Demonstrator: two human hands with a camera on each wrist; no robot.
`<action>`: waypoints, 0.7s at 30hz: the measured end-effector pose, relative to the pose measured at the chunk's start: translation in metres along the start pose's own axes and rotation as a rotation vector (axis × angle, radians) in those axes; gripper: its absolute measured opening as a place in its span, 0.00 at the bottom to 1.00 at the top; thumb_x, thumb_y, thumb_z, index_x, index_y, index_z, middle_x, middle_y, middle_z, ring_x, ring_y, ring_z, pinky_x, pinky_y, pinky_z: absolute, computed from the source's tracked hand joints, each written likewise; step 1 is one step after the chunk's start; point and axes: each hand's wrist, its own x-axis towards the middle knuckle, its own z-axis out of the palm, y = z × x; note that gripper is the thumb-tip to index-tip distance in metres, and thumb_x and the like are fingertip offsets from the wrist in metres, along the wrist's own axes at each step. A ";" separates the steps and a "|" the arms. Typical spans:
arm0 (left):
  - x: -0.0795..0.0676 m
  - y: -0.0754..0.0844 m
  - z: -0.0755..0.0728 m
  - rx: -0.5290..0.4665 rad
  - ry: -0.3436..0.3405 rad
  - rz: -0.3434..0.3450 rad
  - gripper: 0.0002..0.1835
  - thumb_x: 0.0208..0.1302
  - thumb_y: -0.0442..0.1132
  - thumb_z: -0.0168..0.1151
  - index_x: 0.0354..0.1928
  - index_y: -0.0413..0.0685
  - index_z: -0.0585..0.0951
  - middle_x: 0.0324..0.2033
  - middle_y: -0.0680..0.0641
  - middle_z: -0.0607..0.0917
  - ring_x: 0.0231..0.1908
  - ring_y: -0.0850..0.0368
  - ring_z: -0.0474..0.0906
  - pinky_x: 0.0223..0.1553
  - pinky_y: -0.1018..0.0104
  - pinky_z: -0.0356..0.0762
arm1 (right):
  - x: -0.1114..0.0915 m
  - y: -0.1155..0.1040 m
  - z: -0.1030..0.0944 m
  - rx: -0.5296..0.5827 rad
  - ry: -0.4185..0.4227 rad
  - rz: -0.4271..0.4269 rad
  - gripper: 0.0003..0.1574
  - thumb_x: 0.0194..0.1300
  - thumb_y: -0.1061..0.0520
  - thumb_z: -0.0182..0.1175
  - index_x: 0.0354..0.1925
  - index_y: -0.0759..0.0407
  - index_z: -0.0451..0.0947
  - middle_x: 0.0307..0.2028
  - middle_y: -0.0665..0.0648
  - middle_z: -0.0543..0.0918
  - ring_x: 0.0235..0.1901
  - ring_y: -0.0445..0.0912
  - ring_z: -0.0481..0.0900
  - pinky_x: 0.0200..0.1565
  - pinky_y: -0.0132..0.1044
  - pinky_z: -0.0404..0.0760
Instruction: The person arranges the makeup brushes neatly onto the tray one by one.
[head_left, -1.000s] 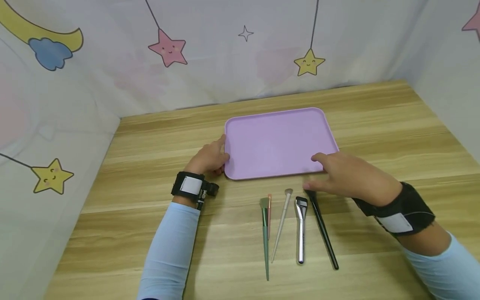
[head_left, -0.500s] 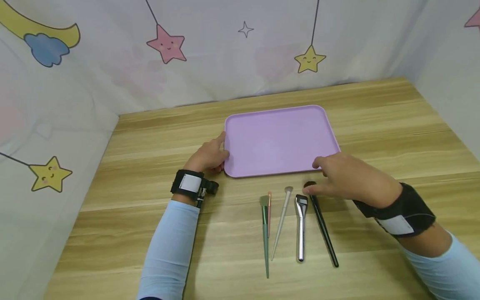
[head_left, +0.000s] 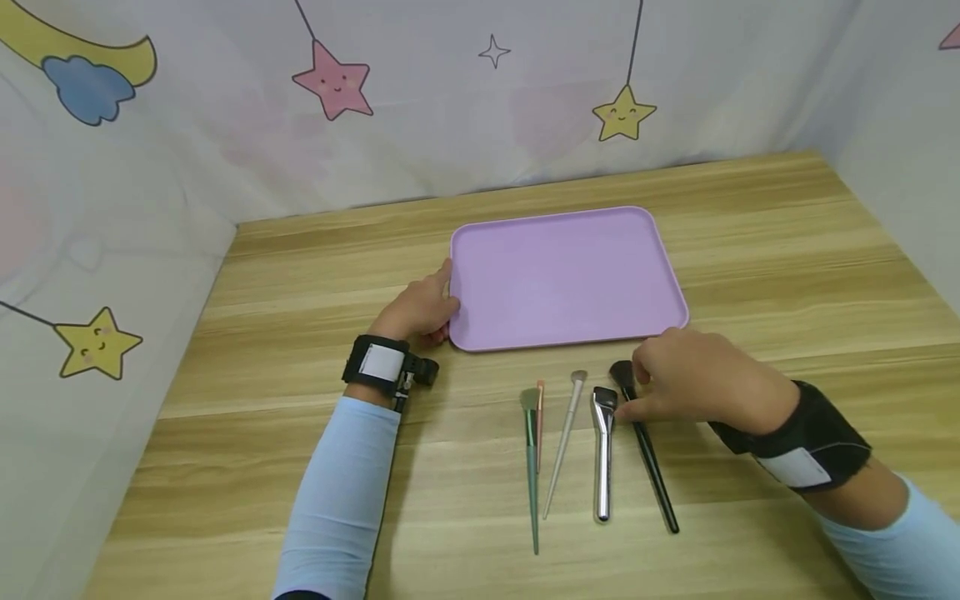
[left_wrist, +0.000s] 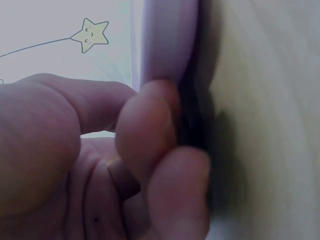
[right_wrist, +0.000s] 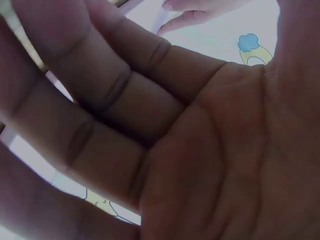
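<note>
A lilac tray (head_left: 567, 279) lies on the table, and my left hand (head_left: 417, 308) grips its left edge. In the left wrist view, curled fingertips (left_wrist: 146, 127) touch the tray's rim (left_wrist: 165, 42) from below. My right hand (head_left: 701, 375) hovers over a black makeup brush (head_left: 657, 483), just off the tray's near right corner, and holds nothing. The right wrist view shows its palm (right_wrist: 200, 150) with loosely bent fingers. Left of the black brush lie a silver brush (head_left: 603, 475), a beige brush (head_left: 564, 446), a pink brush (head_left: 540, 429) and a green brush (head_left: 532, 479).
The wood-grain table (head_left: 315, 275) meets a pale cloth backdrop (head_left: 450, 125) printed with stars, a moon and a cloud, which hangs behind it and at both sides. The brushes lie between the tray and the table's near side.
My right hand has come off the tray's near right corner and moved nearer to me, over the black brush. My left hand keeps its grip on the tray. The head view has tilted slightly.
</note>
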 end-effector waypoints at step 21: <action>-0.002 0.001 -0.003 -0.028 -0.030 0.027 0.39 0.65 0.39 0.43 0.73 0.49 0.37 0.15 0.45 0.78 0.15 0.54 0.75 0.17 0.67 0.77 | 0.005 -0.005 0.012 -0.102 -0.059 0.031 0.28 0.39 0.33 0.67 0.10 0.49 0.67 0.12 0.47 0.70 0.13 0.42 0.66 0.12 0.36 0.65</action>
